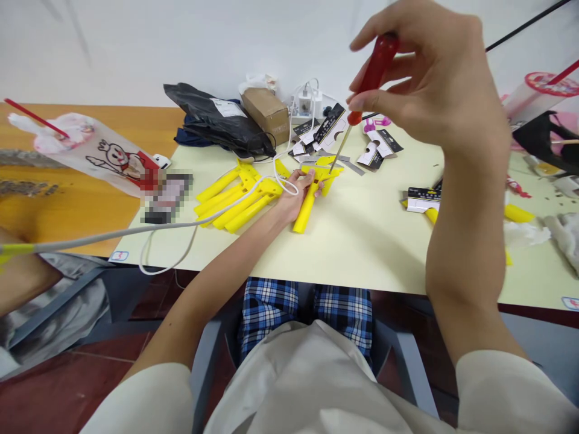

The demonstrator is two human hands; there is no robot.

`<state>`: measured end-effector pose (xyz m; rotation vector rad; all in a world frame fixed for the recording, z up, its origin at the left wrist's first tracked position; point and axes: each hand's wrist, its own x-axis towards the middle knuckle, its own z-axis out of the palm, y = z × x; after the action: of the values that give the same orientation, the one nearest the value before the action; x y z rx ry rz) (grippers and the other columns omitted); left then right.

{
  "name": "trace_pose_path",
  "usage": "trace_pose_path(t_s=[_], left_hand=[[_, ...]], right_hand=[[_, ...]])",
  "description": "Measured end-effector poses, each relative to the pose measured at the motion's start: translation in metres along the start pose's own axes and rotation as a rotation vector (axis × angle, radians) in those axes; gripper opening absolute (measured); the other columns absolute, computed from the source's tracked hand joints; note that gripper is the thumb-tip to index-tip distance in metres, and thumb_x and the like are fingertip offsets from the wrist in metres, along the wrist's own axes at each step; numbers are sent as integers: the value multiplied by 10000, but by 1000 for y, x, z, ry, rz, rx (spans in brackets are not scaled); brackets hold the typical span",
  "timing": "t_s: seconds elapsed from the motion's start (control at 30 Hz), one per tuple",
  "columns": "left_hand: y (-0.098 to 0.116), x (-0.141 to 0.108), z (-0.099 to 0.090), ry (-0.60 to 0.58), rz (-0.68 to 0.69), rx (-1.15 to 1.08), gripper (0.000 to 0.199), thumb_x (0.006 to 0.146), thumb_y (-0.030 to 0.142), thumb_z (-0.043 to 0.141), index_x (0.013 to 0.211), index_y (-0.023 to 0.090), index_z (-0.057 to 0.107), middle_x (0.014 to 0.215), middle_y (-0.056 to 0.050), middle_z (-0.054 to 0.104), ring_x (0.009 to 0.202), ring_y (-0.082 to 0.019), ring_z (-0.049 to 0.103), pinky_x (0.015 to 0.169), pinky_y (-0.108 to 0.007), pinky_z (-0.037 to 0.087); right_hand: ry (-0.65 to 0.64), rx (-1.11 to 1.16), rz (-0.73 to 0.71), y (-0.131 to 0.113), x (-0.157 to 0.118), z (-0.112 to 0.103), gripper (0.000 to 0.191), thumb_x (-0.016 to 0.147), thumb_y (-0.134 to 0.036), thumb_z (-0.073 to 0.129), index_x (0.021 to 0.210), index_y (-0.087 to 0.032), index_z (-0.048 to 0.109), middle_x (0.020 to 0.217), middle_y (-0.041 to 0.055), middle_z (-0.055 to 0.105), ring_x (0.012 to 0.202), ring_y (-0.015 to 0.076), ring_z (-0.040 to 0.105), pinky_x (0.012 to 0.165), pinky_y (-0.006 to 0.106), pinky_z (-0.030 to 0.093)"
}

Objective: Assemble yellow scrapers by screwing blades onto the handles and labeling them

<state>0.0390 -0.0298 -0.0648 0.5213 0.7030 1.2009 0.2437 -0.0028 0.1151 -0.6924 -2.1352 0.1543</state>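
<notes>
My right hand is raised high, its fingers closed round the red handle of a screwdriver. The shaft slants down to the head of a yellow plastic scraper, though I cannot tell whether the tip sits in a screw. My left hand grips that scraper near its head against the table. Left of it, several more yellow scrapers lie side by side. Behind the hand are flat grey metal blades and another yellow piece.
A white cable runs across the scrapers and my left wrist. Behind are a black plastic bag, a cardboard box, a power strip and packaging cards. Drink cups flank the table; a blurred-out phone lies left.
</notes>
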Motion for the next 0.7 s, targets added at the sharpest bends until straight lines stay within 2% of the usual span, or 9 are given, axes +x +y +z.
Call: trace_pose_path(t_s=[0.03,0.1,0.2,0.27,0.33,0.4,0.47,0.6,0.7], left_hand=[[0,0,0,6,-3,-6,432,952,148,860,846,232,450,815,19,634,704,-107,666,575,-210,437],[0,0,1,12,-4,-4,438,940,153,873,845,231,452,822,17,643,707,-108,669,569,-208,438],[-2,1,1,18,5,36,427,955,173,863,849,229,453,809,27,638,712,-102,670,570,-203,442],[-2,2,0,21,12,56,415,970,184,847,853,230,452,802,31,634,711,-99,667,570,-202,444],[-3,2,0,16,16,58,410,975,189,842,856,231,452,802,31,631,715,-101,671,569,-203,450],[-3,3,-2,4,24,54,417,969,193,850,861,233,449,810,30,634,720,-103,675,567,-203,452],[-4,3,-3,-7,31,55,427,965,202,858,872,236,443,815,32,635,726,-102,677,572,-199,458],[-5,4,-5,-17,24,40,449,961,208,868,883,245,427,793,36,618,735,-111,682,583,-198,461],[-5,3,-5,-40,38,17,413,983,181,830,879,240,435,815,29,632,728,-109,681,571,-203,450]], right_hand=[[30,-43,-1,-1,1,1,383,829,-322,956,1171,-373,791,906,-32,726,814,197,777,735,316,672],[33,-124,-5,-3,2,3,405,811,-391,982,1148,-366,760,892,-41,687,763,185,707,720,343,647],[-91,-120,-31,-5,-1,4,461,955,-263,762,1389,-333,626,1126,6,689,979,216,708,769,365,645],[-168,-5,-37,-8,-3,4,570,946,-143,678,1474,-319,554,1235,24,682,1112,217,724,841,355,658],[-129,55,-25,-10,-4,5,575,897,-140,786,1412,-323,606,1126,-6,697,1013,203,756,864,342,662],[-40,-12,-8,-9,-3,7,542,836,-206,913,1298,-339,664,939,-42,675,826,196,729,830,360,659],[-15,-97,7,-6,-2,8,502,851,-265,909,1266,-376,650,873,-50,664,753,208,688,795,381,652],[-142,38,-1,-1,-2,7,558,901,-211,736,1406,-392,583,1279,15,722,1097,233,768,809,340,658],[-80,98,-18,-7,-6,7,567,851,-119,758,1365,-341,669,1131,-9,772,1024,197,793,830,299,642]])
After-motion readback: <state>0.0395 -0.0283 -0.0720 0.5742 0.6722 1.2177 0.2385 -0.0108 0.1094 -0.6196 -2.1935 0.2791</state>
